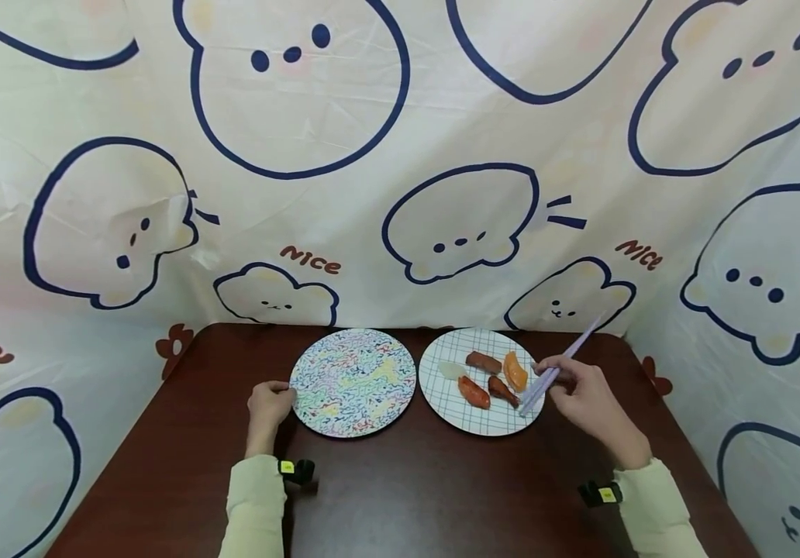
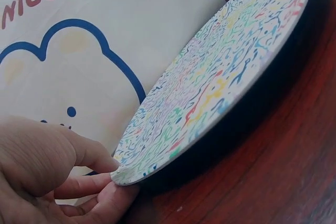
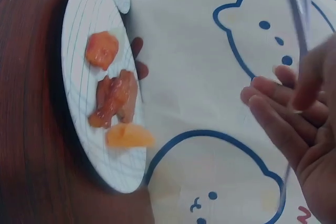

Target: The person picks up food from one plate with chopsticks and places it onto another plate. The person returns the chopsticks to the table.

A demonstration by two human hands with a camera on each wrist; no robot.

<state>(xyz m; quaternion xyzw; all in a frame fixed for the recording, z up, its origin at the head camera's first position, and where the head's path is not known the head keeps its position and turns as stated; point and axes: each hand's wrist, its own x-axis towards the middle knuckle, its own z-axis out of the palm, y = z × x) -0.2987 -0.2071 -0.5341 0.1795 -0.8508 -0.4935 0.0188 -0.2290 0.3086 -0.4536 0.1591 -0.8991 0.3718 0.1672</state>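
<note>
My left hand [image 1: 270,404] pinches the left rim of a round plate [image 1: 353,384] with a multicoloured squiggle pattern; in the left wrist view the thumb lies on top of the rim and fingers beneath it. With my right hand [image 1: 591,399] I hold a pair of pale purple chopsticks [image 1: 567,353], their lower ends over the right edge of a white grid-patterned plate [image 1: 480,422]. On that plate lie an orange segment [image 1: 515,372], a small drumstick [image 1: 502,390], a brown meat piece [image 1: 484,362], a reddish-orange wing-like piece [image 1: 474,393] and a pale translucent slice [image 1: 451,370].
Both plates stand side by side near the back edge of a dark brown table [image 1: 435,496]. A white cloth [image 1: 344,209] with bear drawings hangs behind the table and along both its sides.
</note>
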